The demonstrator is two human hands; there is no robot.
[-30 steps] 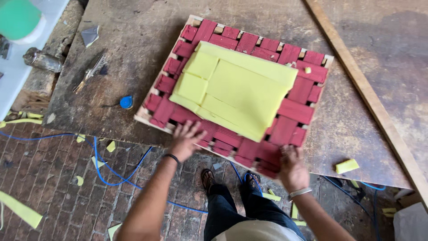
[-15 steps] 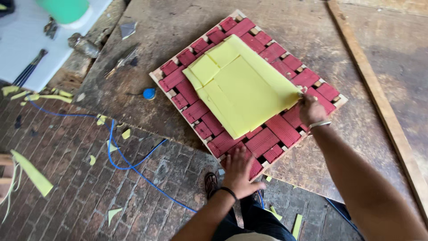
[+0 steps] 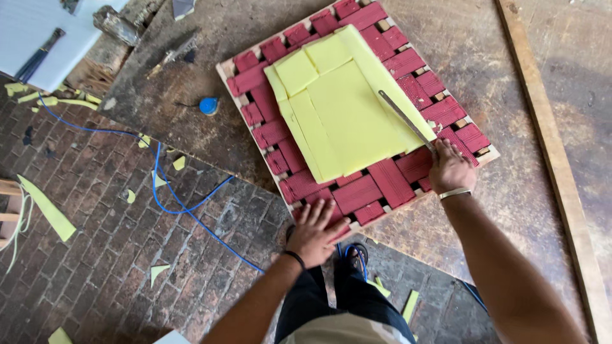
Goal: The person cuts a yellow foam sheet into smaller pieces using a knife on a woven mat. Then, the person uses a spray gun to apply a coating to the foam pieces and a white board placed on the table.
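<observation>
Yellow foam (image 3: 347, 114) lies atop red webbed frame (image 3: 357, 108) on counter (image 3: 497, 83). Right hand (image 3: 450, 171) grips knife (image 3: 405, 120), blade across foam's right edge. Left hand (image 3: 315, 230) open, flat on frame's near corner. Foam scraps (image 3: 44, 207), blue cable (image 3: 185, 204) on brick floor.

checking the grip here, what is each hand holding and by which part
The right hand grips a long thin metal blade by its near end. The left hand holds nothing, resting flat on the red woven webbing frame.
</observation>
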